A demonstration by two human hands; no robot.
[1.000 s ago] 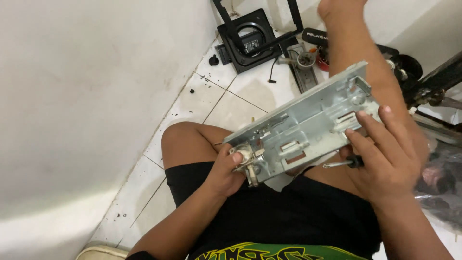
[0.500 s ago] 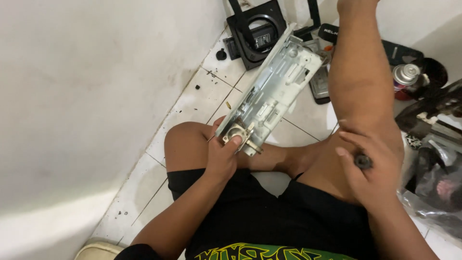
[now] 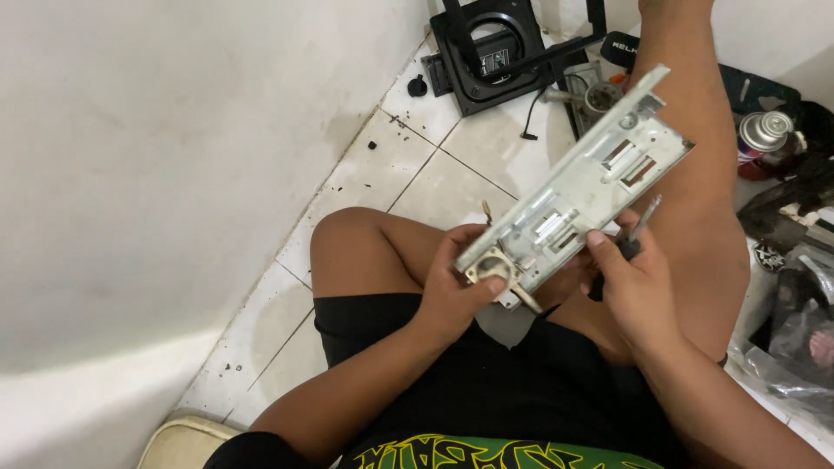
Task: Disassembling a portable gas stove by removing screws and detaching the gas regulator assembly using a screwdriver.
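Hands, two of them, work on one long grey metal lock case [image 3: 578, 193] held above the person's lap. One left hand [image 3: 459, 288] is closed around the case's lower end, thumb pressed beside the round keyhole fitting there. One right hand [image 3: 636, 282] sits just right of the case's middle, its fingers curled around one small screwdriver [image 3: 636, 233] with a dark handle, and its forefinger touches the case's lower edge.

Half a second ago the case stood steeper, its top end up near the black frame, and the right hand lay apart from it on the thigh. Now the case has swung flatter and to the right, and the right hand has come up to meet it.

Its long axis runs on a slant, from the lower end at the left hand up and right to the far end, which points toward the raised knee. The slotted face is turned upward.

Beyond the case's far end, on the white tiled floor [image 3: 439, 187], lies one black square frame [image 3: 498, 52]. Right of the case's far end stands one spray can [image 3: 763, 135] with a silver top, and below it a heap of dark bags [image 3: 799, 330].
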